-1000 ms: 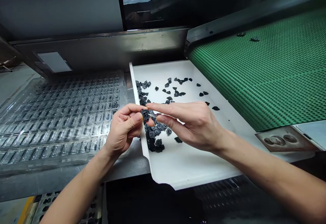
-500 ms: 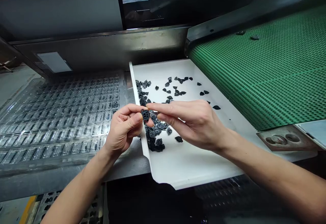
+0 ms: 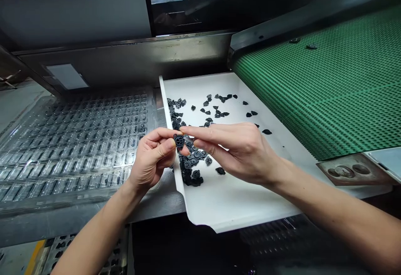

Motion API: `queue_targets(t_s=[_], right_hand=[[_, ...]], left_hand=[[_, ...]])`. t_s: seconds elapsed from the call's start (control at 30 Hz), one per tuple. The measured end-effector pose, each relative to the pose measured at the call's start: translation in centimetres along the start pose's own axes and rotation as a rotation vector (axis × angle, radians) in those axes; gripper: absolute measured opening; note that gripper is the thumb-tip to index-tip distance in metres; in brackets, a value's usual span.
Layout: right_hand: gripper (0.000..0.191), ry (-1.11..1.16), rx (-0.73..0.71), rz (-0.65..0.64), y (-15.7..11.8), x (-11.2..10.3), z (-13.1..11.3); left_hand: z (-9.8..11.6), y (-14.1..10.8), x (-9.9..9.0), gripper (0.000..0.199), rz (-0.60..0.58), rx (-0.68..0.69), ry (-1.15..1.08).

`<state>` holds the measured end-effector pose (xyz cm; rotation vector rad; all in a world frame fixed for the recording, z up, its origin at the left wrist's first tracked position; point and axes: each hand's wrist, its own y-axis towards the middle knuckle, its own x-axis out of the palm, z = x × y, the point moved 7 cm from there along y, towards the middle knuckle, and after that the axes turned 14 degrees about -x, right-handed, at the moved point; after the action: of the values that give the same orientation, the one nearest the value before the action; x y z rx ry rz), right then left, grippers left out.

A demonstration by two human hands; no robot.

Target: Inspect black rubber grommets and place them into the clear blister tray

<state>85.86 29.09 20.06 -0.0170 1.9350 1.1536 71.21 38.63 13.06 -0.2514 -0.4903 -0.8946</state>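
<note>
My left hand (image 3: 153, 156) pinches a small round black plastic part (image 3: 178, 141) between thumb and fingertips, its openwork face turned toward me. My right hand (image 3: 234, 147) comes in from the right, its index fingertip at the part's upper edge and its thumb a little lower. Something thin and shiny shows by the right thumb; what it is I cannot make out. Below and behind the hands, a pile of similar black parts (image 3: 196, 156) lies along the left wall of a white tray (image 3: 213, 208). More parts are scattered farther back on it.
A clear plastic blister tray (image 3: 78, 141) with rows of pockets lies to the left, a few pockets holding black parts. At right, a green conveyor belt (image 3: 328, 87) carries two dark parts (image 3: 311, 46). A metal block (image 3: 347, 170) with round recesses sits by the belt's near end.
Both hands hold nearly the same pose around the black part. The two dark parts on the green belt have shifted slightly to the left.
</note>
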Motion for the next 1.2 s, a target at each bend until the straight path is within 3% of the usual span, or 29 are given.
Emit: queue_targets(t_s=[1.2], right_hand=[[0.033,0.031,0.016,0.002,0.07,-0.03,-0.05]], left_hand=[[-0.03,-0.08,-0.32,0.018,0.047,-0.02,-0.01]])
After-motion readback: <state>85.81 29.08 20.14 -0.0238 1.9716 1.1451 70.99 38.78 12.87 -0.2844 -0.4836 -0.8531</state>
